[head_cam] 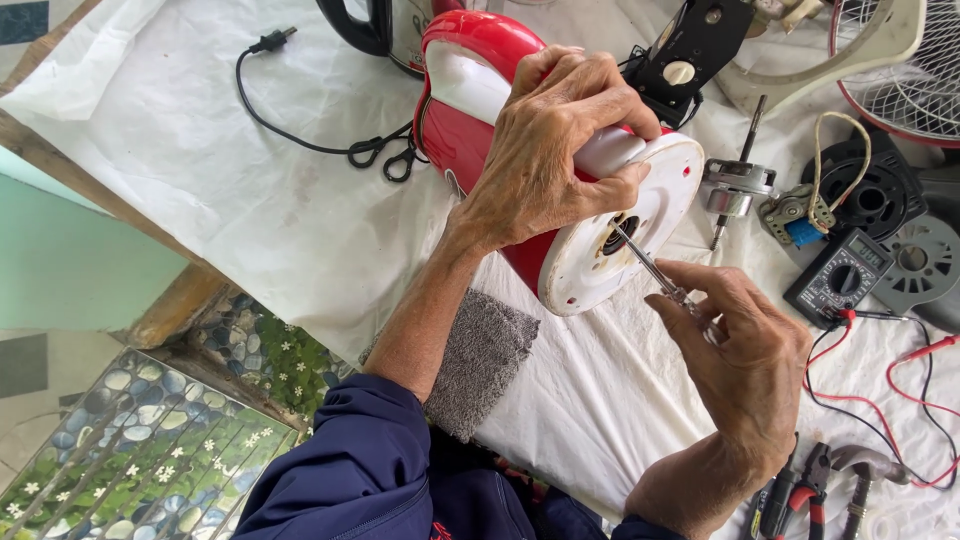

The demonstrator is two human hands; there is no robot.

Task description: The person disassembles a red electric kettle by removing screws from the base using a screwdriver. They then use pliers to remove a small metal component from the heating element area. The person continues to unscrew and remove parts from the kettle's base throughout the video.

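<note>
Red kettle point(470, 130) lies gripped by the closed left hand point(545, 150), right hand point(745, 350) pinching a screwdriver point(650, 265) at its base

Red-and-white kettle point(520, 150), white cloth point(250, 170), grey towel point(480, 360), navy sleeve point(350, 470).

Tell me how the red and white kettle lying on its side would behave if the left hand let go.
The rounded red and white plastic kettle lies on its side, so it would probably roll. The left hand steadies it on the loose white cloth; its glossy shell looks slippery.
</note>
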